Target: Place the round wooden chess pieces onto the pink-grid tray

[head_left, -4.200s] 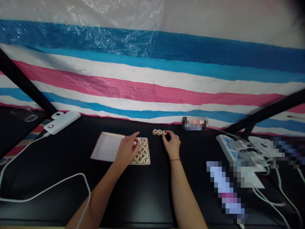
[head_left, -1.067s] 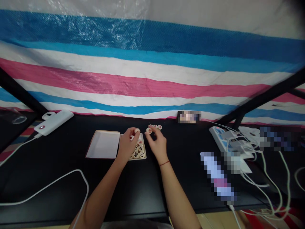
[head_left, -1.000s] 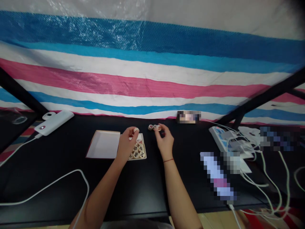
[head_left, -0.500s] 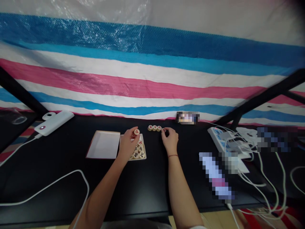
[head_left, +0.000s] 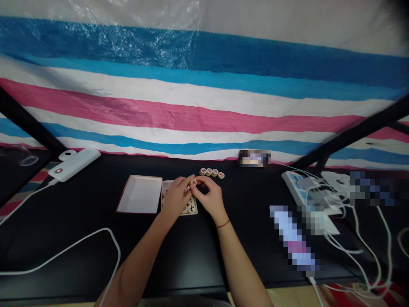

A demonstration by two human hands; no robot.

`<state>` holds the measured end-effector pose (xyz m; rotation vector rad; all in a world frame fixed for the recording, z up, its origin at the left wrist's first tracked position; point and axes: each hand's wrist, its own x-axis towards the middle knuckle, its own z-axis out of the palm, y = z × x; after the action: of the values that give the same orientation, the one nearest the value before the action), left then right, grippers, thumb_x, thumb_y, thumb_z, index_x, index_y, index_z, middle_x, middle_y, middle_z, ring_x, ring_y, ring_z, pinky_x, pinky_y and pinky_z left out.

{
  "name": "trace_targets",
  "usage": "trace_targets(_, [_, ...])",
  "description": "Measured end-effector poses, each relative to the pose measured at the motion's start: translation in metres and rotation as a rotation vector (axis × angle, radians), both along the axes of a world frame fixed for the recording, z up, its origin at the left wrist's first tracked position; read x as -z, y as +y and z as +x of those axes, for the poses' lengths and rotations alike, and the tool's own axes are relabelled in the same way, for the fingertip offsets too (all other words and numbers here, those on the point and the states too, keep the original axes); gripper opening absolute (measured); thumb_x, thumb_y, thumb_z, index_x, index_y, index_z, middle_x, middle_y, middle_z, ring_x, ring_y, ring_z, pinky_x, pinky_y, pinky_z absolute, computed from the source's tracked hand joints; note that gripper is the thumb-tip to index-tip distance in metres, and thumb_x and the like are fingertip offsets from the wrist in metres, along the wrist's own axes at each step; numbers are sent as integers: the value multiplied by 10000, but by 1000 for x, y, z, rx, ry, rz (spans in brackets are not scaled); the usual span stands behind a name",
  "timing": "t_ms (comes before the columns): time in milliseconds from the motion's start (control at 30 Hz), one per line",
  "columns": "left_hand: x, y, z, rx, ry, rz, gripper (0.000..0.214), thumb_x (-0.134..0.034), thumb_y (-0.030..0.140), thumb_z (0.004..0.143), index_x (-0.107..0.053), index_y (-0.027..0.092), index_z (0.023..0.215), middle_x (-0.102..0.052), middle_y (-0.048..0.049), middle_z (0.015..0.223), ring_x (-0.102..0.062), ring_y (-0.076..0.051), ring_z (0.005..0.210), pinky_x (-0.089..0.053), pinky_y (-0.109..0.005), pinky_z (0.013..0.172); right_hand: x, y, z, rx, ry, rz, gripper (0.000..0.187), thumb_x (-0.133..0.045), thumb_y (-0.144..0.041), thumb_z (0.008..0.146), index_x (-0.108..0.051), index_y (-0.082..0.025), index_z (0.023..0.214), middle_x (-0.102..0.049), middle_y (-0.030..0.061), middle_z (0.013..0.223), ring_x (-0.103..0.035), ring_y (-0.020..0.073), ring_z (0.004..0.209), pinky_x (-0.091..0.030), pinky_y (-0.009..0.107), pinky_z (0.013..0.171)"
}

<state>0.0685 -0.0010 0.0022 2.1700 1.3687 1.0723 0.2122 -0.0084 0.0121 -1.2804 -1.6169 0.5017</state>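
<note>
Head view: left hand [head_left: 174,197] and right hand [head_left: 208,196] curled, fingertips meeting at a round wooden xiangqi piece [head_left: 193,181] over a shallow cream tray [head_left: 194,211] packed with more pieces; cannot tell which hand grips it. Four pieces [head_left: 211,172] sit in a row on the black table [head_left: 79,213], a white-lined cardboard lid [head_left: 139,194] just left of the tray

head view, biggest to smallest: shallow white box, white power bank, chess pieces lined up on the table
1. Shallow white box
2. White power bank, nearly as long but much narrower
3. Chinese chess pieces, each far smaller and alike in size
</note>
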Motion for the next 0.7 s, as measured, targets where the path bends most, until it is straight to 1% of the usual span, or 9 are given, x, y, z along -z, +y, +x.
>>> trace_targets(67, [-1,-1,1,-1,4,30,425,-556,175,876,-531,243,1295,-638,-55,1034,-602,-197,976,-494,-346,893,5,6,13,129,36,13,235,-588,-366,824,-671,-196,963,-693,48,892,-620,176,793,-496,299,717])
trace_targets(133, [-1,-1,1,-6,6,39,426,-550,210,888,-512,244,1311,-638,-56,1026,-595,-203,980,-490,-355,892,13,13,33,353,63,23,310,-563,-399,828,-660,-174,1017,-696,72,921,-623,183,780,-497,307,709])
trace_targets(200, [-2,0,1,-10,7,42,377,-523,215,900,-536,241,1276,-640,-53,1008,-595,-201,967,-492,-345,869,23,19,57,604,26,-1,385,-552,-415,816,-642,-143,1073,-694,110,962,-625,204,785,-493,336,732])
trace_targets(233, [-2,0,0,-10,8,47,351,-506,209,905,-552,237,1253,-641,-53,1001,-595,-199,960,-492,-340,860,28,22,68,673,-18,-25,399,-544,-420,811,-636,-140,1080,-696,117,963,-626,219,797,-487,353,753])
trace_targets(267, [-3,0,-1,-9,9,52,333,-491,201,910,-563,232,1233,-643,-53,997,-594,-197,954,-490,-338,855,32,24,77,701,-58,-50,394,-532,-421,814,-634,-142,1072,-696,122,963,-625,230,815,-479,363,769])
trace_targets(300, [-3,1,-1,-8,10,57,323,-478,192,912,-568,227,1220,-645,-53,995,-593,-196,947,-487,-338,853,36,26,84,697,-107,-70,374,-522,-421,817,-641,-146,1041,-697,123,947,-621,241,830,-471,370,782])
trace_targets(367, [-3,1,-2,-3,11,56,318,-463,175,914,-570,222,1210,-648,-53,997,-591,-195,945,-478,-342,863,42,29,91,629,-198,-95,327,-504,-414,831,-655,-162,976,-698,117,916,-604,255,865,-451,374,804])
trace_targets(467, [-3,2,-4,-2,0,48,320,-460,162,910,-572,221,1204,-648,-52,996,-589,-197,947,-468,-349,874,46,31,89,549,-292,-129,281,-495,-383,846,-665,-187,954,-698,101,928,-579,263,924,-420,381,837])
trace_targets(700, [-4,1,-4,-6,-19,43,314,-464,155,904,-576,211,1192,-652,-49,972,-595,-201,940,-474,-347,865,50,32,86,546,-360,-210,249,-554,-304,806,-644,-221,1023,-693,61,992,-563,265,973,-380,372,827])
